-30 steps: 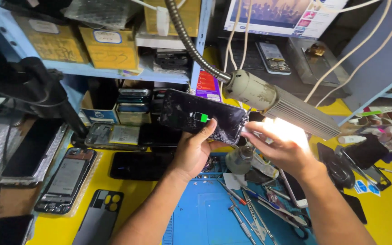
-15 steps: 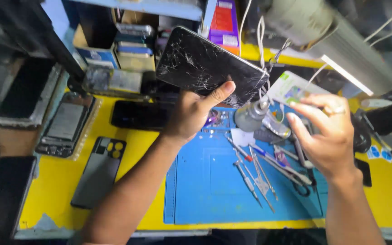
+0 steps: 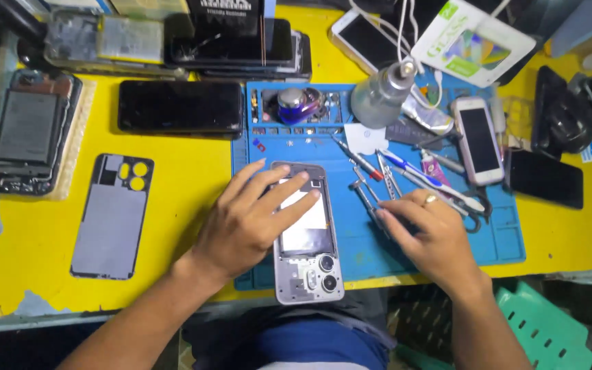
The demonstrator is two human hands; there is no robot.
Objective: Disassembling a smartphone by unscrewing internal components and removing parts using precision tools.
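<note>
Lowered from mid-air, silver opened phone chassis (image 3: 305, 236) now lies at blue rubber mat (image 3: 378, 240)'s front edge; left hand (image 3: 251, 219) rests spread fingers on it, right hand (image 3: 433, 236) curls fingers over thin metal tools (image 3: 378, 188).

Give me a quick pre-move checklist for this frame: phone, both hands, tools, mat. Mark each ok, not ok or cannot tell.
1. Opened phone lies flat on the blue mat, back side up, cameras toward the person: ok.
2. Left hand steadies the phone, fingers on its upper half: ok.
3. Right hand rests on the tools at the mat's centre; which tool it grips: cannot tell.
4. Phone's lower end overhangs the mat's near edge: not ok.
5. Back cover lies apart on the yellow table, left of the mat: ok.
6. Bottle stands upright behind the tools: ok.
</note>
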